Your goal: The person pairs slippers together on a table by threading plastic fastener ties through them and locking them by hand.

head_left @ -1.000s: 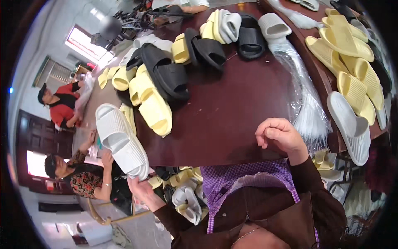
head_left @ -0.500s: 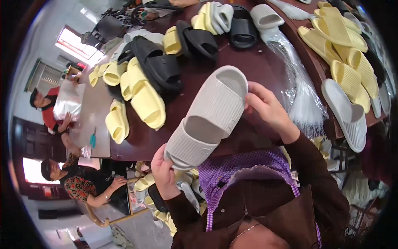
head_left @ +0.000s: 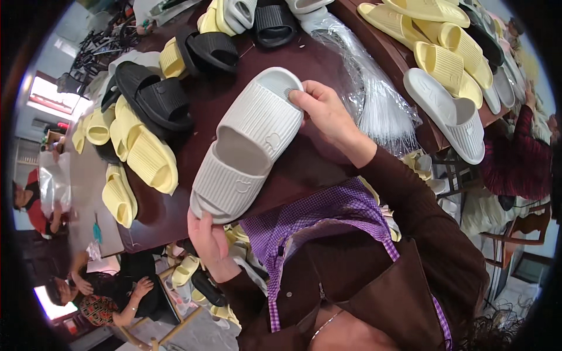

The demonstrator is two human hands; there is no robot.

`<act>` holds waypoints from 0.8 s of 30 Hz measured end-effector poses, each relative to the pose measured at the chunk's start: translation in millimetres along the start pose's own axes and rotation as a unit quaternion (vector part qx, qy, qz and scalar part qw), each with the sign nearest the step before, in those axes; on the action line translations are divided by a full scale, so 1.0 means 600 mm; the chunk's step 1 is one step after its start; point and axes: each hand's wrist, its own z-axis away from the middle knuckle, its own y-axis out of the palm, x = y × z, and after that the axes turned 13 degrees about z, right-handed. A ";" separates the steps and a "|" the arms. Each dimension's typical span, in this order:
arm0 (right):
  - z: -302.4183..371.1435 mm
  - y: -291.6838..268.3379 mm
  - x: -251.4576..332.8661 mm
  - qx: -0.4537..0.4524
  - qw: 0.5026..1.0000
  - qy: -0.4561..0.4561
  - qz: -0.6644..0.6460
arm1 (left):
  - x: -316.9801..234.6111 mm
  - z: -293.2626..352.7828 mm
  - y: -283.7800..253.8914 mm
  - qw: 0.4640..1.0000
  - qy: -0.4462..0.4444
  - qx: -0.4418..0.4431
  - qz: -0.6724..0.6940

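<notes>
A pair of light grey slide slippers (head_left: 257, 120), ribbed on the straps and fitted into each other, is held slantwise above the dark red table. At the lower left end my left hand (head_left: 209, 241) grips the slippers, its fingers partly hidden beneath them. My right hand (head_left: 331, 117) pinches the upper right end, thumb on top at the opening and the other fingers underneath. Both straps face up, each with a small raised figure.
Yellow slippers (head_left: 151, 161) and black slippers (head_left: 155, 99) lie along the table's left side. A bundle of clear plastic bags (head_left: 374, 96) lies beyond my right hand. More yellow slippers (head_left: 439, 67) and a grey slipper (head_left: 448, 114) are at the right. Two people sit at the left.
The view has swung, so the table's things appear farther left. My right thumb has come onto the top of the slippers' upper end. Both hands still hold the pair.
</notes>
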 end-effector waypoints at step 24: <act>-0.137 -0.022 0.101 -0.080 0.862 -0.350 0.359 | -0.091 -0.252 0.095 0.925 0.082 0.138 -0.344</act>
